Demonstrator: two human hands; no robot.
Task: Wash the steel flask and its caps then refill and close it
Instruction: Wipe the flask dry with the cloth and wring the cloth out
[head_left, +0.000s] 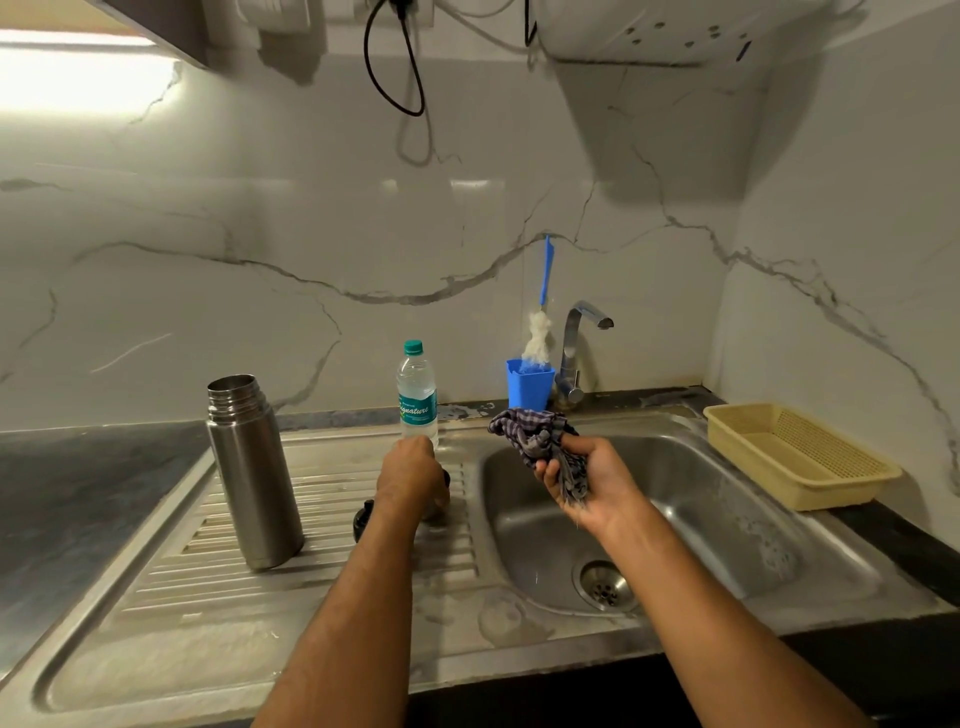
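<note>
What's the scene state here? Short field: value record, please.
flask: steel flask upright on the drainboard, uncapped
left hand: left hand reaching down over a cap on the drainboard; grip hidden
black cap: black cap lying beside the left wrist
right hand: right hand gripping a checked cloth over the sink basin
water bottle: plastic water bottle capped, upright behind the left hand
tap: tap not running

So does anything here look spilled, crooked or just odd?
Nothing is broken or tipped. The open steel flask stands upright on the ribbed steel drainboard. There are wet patches near the sink's front rim, and water drips from the checked cloth gripped in the right hand.
</note>
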